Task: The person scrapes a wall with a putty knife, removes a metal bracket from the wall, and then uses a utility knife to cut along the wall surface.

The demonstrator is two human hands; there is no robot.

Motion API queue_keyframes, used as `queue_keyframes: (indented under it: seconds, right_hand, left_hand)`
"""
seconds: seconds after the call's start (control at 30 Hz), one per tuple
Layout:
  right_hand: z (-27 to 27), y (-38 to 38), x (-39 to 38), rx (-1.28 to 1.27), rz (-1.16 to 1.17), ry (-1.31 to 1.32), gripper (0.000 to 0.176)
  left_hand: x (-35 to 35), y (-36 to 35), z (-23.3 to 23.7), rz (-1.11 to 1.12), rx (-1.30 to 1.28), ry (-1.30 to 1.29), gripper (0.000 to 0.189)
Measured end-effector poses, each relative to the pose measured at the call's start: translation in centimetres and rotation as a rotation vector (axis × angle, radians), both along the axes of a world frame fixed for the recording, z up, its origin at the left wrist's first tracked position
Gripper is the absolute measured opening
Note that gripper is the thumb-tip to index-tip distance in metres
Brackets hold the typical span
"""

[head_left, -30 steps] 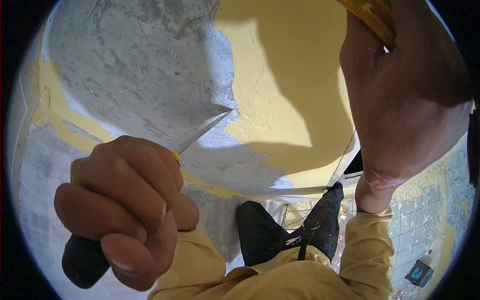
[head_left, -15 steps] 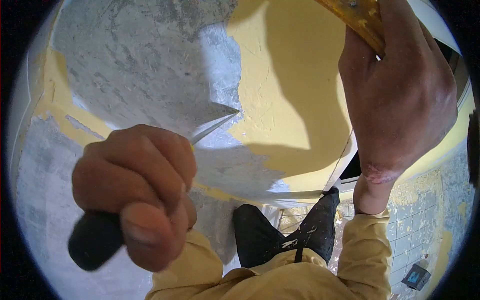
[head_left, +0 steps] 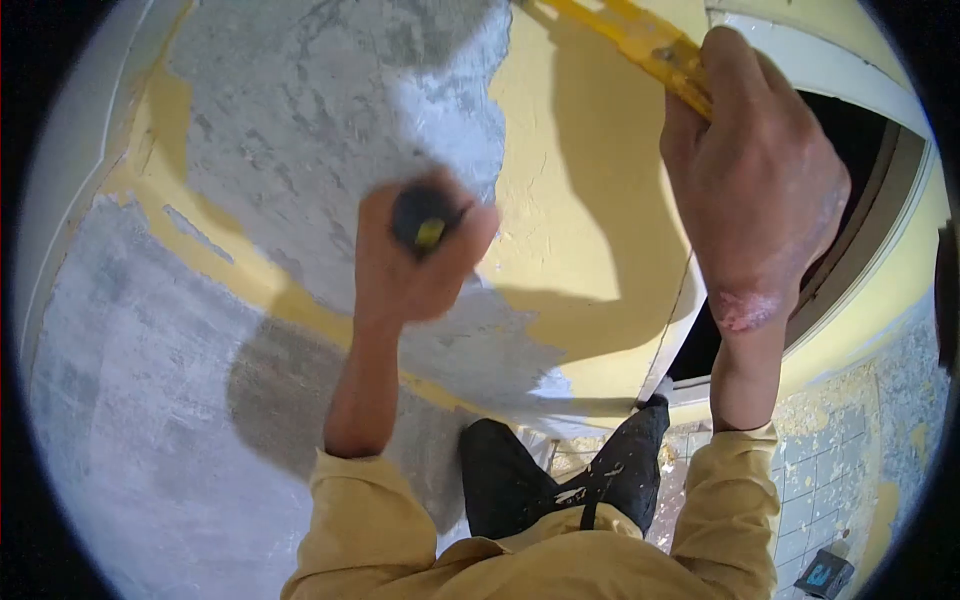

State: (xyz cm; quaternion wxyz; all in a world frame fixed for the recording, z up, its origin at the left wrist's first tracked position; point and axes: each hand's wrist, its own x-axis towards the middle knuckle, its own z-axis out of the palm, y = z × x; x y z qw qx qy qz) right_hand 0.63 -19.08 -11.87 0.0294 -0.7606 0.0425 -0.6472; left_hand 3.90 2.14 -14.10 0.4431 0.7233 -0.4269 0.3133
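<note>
My left hand (head_left: 385,265) is wrapped around a scraper by its black handle (head_left: 416,215), whose butt end with a yellow mark faces me. The scraper's blade is hidden behind the hand. This hand is close over the wall, where bare grey plaster (head_left: 290,130) meets yellow paint (head_left: 620,300) along a ragged edge. Higher up on the right, my right hand (head_left: 760,180) is closed around the end of a long, flat yellow tool (head_left: 640,40). That tool slants up and left, reaching the top of the view.
A dark opening with a pale curved frame (head_left: 870,250) is at the right. Paint flakes are scattered over the tiled floor (head_left: 815,475). A small black box (head_left: 825,573) sits low on the right. My legs in dark trousers (head_left: 510,480) are below.
My left hand has moved up and right toward the paint edge, turning the scraper's handle end to face me. My right hand has shifted slightly left, and more of the yellow tool shows.
</note>
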Motion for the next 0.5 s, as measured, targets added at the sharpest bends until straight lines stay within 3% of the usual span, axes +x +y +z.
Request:
queue_keyframes:
  seconds: [0.03,0.1,0.13,0.2,0.33,0.4,0.5]
  right_hand:
    - [0.3,-0.3,0.2,-0.022,-0.009,-0.018,0.016]
    - [0.8,-0.9,0.2,-0.013,-0.059,-0.015,0.016]
    - [0.8,-0.4,0.1,-0.027,-0.046,0.019,0.016]
    - [0.8,-0.1,0.2,-0.007,0.007,0.007,0.015]
    - [0.6,-0.4,0.1,0.012,0.034,0.010,0.014]
    - [0.6,-0.2,-0.2,0.013,0.028,0.004,0.014]
    - [0.4,0.2,-0.4,0.047,0.026,0.029,0.015]
  left_hand:
    - [0.0,2.5,-2.0,0.282,0.051,-0.223,0.023]
    - [-4.1,1.4,0.3,-0.316,-0.412,0.077,0.035]
    - [-5.4,1.7,1.8,-0.276,-0.379,0.056,0.040]
    - [-5.8,2.0,4.0,-0.420,-0.109,-0.079,0.022]
    - [-7.4,2.6,5.3,-0.392,-0.133,-0.157,0.023]
    - [-8.5,3.6,5.6,-0.570,-0.253,-0.246,0.035]
    - [-7.5,4.3,3.0,-0.509,-0.367,-0.284,0.029]
